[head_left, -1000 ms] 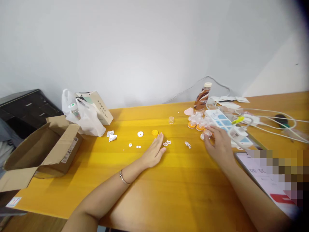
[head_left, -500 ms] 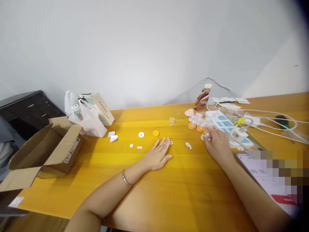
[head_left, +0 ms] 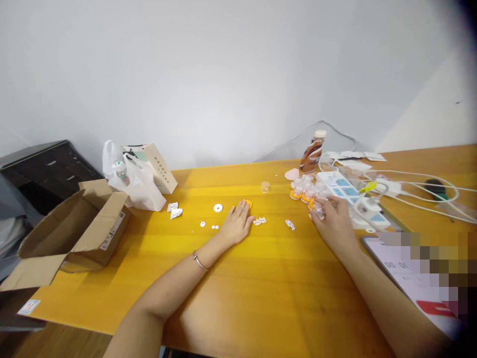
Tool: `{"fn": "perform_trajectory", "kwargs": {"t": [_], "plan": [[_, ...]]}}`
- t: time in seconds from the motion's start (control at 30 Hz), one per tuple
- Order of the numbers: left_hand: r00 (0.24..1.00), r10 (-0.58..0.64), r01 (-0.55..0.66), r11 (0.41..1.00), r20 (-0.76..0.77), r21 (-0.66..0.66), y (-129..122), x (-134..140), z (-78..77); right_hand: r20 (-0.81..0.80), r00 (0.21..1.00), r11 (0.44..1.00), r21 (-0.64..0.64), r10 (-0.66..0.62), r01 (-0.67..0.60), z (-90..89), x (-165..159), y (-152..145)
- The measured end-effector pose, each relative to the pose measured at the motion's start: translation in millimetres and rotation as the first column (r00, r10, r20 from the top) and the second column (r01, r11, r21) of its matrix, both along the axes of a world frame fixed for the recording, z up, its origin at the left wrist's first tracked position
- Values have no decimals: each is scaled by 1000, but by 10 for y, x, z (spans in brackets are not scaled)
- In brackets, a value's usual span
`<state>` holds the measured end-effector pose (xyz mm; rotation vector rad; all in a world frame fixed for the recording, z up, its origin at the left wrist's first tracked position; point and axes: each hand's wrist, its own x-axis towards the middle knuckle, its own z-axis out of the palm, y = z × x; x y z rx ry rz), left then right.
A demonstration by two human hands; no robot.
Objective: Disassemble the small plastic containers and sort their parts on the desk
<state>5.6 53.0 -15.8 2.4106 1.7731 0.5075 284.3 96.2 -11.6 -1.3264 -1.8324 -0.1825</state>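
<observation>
My left hand [head_left: 235, 223] lies palm down on the table, fingers stretched out, its fingertips covering most of a yellow disc [head_left: 249, 203]. Just right of it are white openwork plastic pieces [head_left: 260, 221], with another white openwork piece [head_left: 289, 225] farther right. A white disc with a centre hole [head_left: 218, 208] and several small white round parts [head_left: 202, 224] sit to its left. My right hand [head_left: 334, 223] is closed, fingertips on a small clear plastic piece [head_left: 317, 211] at the near edge of a cluster of clear domed pieces with orange bases [head_left: 306, 188].
An open cardboard box [head_left: 93, 233], a white plastic bag [head_left: 143, 186] and a paper bag [head_left: 163, 171] stand left. Foil packets [head_left: 176, 213] lie nearby. A clear ring [head_left: 265, 187], brown drink bottle [head_left: 313, 150], power strip [head_left: 341, 186], cables and a phone [head_left: 398, 273] are toward the right.
My left hand has slid left and away from me, from the white openwork pieces onto the yellow disc. My right hand stays at the clear pieces, shifting only slightly.
</observation>
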Motion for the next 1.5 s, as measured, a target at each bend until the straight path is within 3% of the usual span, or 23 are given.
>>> {"fn": "perform_trajectory", "kwargs": {"t": [0.17,0.27,0.4,0.53,0.73,0.8,0.9,1.1,1.3,1.5], "plan": [[996,-59,62,997,67,-44,26,70,88,27,1000,999,-36,13,-12,73,1,-66],[984,-65,57,997,167,55,-75,67,184,-22,1000,999,-31,20,-21,187,-49,-156],[947,-153,115,983,283,146,-428,128,326,-134,964,968,-73,228,-239,328,-203,-350],[893,-223,226,973,390,39,-829,231,379,-291,843,825,-222,452,-519,340,-450,-614],[831,-67,148,984,552,-103,-990,256,185,-406,691,594,-353,598,-722,235,-771,-928],[840,-40,119,987,541,-112,-959,253,109,-401,703,602,-364,588,-711,194,-817,-959],[855,-59,120,989,516,-85,-918,254,56,-325,779,671,-396,537,-627,130,-840,-962],[856,-59,128,987,514,-99,-897,252,68,-251,822,615,-561,511,-554,36,-891,-993],[835,-46,140,981,548,-132,-855,242,19,-71,884,721,-550,462,-420,42,-949,-1028],[852,-133,243,957,506,-156,-786,204,66,49,829,747,-467,557,-474,56,-934,-1040]]}}
